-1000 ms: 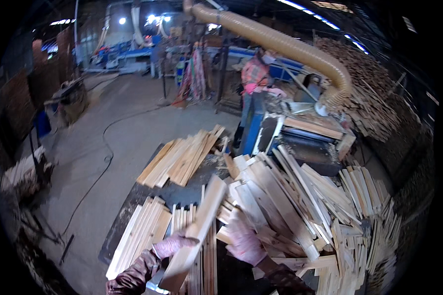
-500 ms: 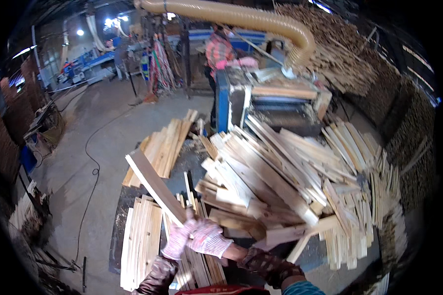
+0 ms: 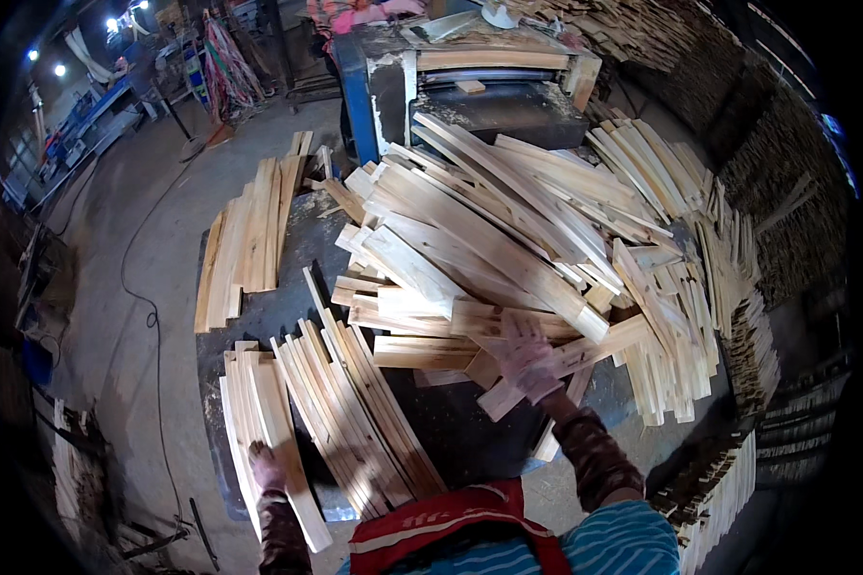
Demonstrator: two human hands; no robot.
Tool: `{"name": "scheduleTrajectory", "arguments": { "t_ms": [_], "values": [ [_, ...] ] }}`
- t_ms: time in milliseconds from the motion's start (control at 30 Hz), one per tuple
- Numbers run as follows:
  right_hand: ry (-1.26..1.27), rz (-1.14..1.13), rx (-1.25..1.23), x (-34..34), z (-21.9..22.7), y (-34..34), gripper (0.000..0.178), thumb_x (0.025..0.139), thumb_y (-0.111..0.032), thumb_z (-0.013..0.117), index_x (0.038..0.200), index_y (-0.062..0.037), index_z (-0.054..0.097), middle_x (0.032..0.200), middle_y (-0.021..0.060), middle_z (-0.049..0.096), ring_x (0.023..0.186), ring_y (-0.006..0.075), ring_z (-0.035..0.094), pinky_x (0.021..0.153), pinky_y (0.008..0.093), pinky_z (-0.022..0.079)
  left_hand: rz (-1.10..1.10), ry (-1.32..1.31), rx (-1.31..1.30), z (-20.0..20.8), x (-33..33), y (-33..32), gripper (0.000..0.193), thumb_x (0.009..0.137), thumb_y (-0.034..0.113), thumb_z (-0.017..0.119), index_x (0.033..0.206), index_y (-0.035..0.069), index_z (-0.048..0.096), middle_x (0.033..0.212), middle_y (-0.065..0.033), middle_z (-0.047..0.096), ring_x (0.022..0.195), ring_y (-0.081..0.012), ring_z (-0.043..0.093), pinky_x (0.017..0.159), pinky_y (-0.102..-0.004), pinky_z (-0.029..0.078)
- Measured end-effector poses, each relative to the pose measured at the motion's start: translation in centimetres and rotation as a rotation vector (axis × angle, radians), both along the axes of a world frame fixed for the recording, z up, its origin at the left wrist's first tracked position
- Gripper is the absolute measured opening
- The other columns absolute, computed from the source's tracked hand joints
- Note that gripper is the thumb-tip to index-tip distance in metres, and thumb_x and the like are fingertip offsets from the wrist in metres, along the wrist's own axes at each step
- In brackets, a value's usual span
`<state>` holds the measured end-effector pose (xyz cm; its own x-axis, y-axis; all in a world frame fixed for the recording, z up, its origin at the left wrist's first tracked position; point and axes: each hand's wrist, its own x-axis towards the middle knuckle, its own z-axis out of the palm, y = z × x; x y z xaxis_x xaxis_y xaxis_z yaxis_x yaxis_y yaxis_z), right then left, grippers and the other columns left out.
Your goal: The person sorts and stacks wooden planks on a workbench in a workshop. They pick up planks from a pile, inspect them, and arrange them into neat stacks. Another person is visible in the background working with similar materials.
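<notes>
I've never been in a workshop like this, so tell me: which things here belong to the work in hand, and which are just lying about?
In use:
left hand on the sorted slats
right hand on the loose pile of boards
dark table

Lying about:
cable on the floor
blue machine
stacked wood along the wall

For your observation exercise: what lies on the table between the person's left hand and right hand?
In the head view, a fanned row of long thin wooden slats lies between the left hand and the right hand, then a bare dark patch of table.
</notes>
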<state>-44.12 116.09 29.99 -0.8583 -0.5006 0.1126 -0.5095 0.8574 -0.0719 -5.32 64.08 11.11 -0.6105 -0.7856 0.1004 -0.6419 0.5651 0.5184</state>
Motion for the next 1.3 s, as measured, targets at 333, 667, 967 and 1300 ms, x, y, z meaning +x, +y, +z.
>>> {"name": "scheduleTrajectory", "arguments": {
  "t_ms": [333, 667, 967, 1300],
  "values": [
    [-0.277, -0.062, 0.058, -4.6, 3.5, -1.4, 0.079, 0.082, -0.056, 0.065, 0.140, -0.0054, 0.047, 0.137, 0.0204, 0.055, 0.125, 0.0371, 0.053, 0.108, 0.0505, 0.039, 0.428, 0.387, 0.327, 0.7, -3.0, 5.7, 0.061, 0.087, 0.004, 0.056, 0.146, 0.001, 0.044, 0.146, -0.0156, 0.050, 0.128, -0.0275, 0.056, 0.110, -0.0365, 0.044],
    [-0.030, 0.323, -0.459, 1.9, 11.2, -10.8, 0.078, 0.070, -0.064, 0.076, 0.119, -0.0062, 0.056, 0.109, 0.0138, 0.060, 0.097, 0.0310, 0.059, 0.082, 0.0432, 0.048, 0.430, -0.201, 0.006, 8.0, -9.9, 2.6, 0.054, 0.091, 0.029, 0.066, 0.139, 0.009, 0.052, 0.143, -0.0177, 0.049, 0.124, -0.0343, 0.053, 0.102, -0.0511, 0.042],
    [-0.232, 0.308, -0.477, 6.8, 11.9, -22.8, 0.086, 0.080, -0.059, 0.070, 0.138, 0.0001, 0.046, 0.116, 0.0176, 0.059, 0.106, 0.0367, 0.061, 0.094, 0.0484, 0.050, -0.482, 0.302, 1.664, 19.5, -25.1, 27.1, 0.052, 0.096, 0.020, 0.062, 0.143, 0.003, 0.047, 0.134, -0.0162, 0.059, 0.117, -0.0306, 0.061, 0.102, -0.0428, 0.048],
    [-0.055, 0.046, -0.040, 0.6, -2.3, -2.4, 0.108, 0.078, -0.061, 0.069, 0.156, -0.0008, 0.024, 0.159, 0.0253, 0.027, 0.145, 0.0445, 0.029, 0.119, 0.0550, 0.025, -0.402, 0.824, 1.926, 20.7, -25.0, 17.3, 0.045, 0.093, 0.015, 0.061, 0.134, -0.003, 0.052, 0.127, -0.0229, 0.065, 0.118, -0.0365, 0.063, 0.107, -0.0480, 0.048]
  ]
}}
